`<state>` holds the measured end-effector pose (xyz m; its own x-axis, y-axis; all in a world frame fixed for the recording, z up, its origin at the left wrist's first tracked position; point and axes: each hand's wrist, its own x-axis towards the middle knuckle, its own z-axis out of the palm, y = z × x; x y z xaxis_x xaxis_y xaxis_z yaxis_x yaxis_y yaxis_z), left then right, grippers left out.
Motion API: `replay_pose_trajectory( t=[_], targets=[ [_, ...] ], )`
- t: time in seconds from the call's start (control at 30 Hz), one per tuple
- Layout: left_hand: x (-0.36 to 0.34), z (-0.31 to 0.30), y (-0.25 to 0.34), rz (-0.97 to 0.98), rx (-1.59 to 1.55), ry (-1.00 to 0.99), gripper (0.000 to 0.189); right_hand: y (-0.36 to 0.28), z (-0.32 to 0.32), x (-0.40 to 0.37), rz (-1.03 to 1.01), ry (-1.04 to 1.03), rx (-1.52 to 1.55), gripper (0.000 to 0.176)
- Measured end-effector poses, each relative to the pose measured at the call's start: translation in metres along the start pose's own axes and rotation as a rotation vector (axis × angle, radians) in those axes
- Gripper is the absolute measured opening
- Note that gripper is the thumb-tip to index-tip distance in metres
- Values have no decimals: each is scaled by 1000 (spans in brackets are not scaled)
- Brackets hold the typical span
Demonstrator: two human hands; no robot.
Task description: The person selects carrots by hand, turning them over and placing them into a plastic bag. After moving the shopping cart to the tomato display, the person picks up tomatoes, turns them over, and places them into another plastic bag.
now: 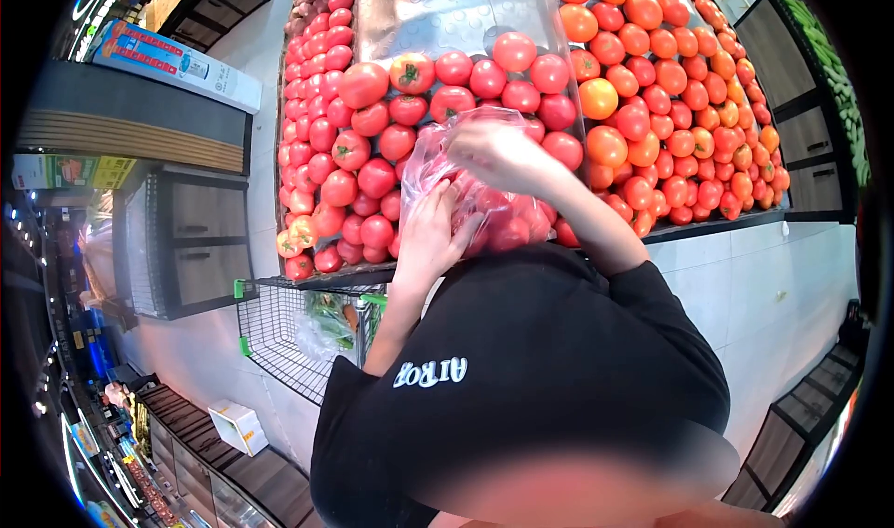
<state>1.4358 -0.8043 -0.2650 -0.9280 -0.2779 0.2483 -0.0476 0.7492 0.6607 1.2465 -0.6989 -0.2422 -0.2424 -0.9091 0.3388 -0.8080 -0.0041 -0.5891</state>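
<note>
A clear plastic bag [421, 168] with several red tomatoes [509, 234] inside sits at the near edge of the tomato display, against the front of my black shirt. Around its left side my left hand [431, 236] is closed, fingers pressed on the plastic. My right hand [494, 155] reaches in from the right and is closed on the upper part of the same bag; its fingertips are partly hidden by plastic and blur. Loose pinkish-red tomatoes [376, 178] lie around and beyond the bag.
Orange-red tomatoes [641, 90] fill the right section, behind a clear divider. A wire shopping cart [279, 328] holding bagged greens [328, 321] stands at the lower left. Wooden cabinets [207, 239] are on the left, and green vegetables [832, 76] lie at the far right.
</note>
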Motion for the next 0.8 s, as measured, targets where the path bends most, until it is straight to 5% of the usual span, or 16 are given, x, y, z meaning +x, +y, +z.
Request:
replay_pose_trajectory(
  t=[0.1, 0.27, 0.4, 0.5, 0.57, 0.8],
  targets=[
    [3, -6, 0, 6, -49, -151, 33, -1, 29, -10, -85, -244, -136, 18],
    [-1, -7, 3, 175, -132, -14, 24, 3, 8, -17, 111, -151, -79, 20],
    [-1, -8, 12, 25, -326, 38, 22, 10, -5, -30, 239, -27, -180, 18],
    [5, -5, 11, 246, -225, 24, 23, 24, -7, -40, 365, 1, -329, 31],
    [2, 0, 12, 230, -265, -11, 22, 25, -8, -40, 471, -61, -333, 45],
    [7, 5, 17, 376, -220, -12, 16, 35, 1, -28, 221, -150, -493, 57]
  ],
)
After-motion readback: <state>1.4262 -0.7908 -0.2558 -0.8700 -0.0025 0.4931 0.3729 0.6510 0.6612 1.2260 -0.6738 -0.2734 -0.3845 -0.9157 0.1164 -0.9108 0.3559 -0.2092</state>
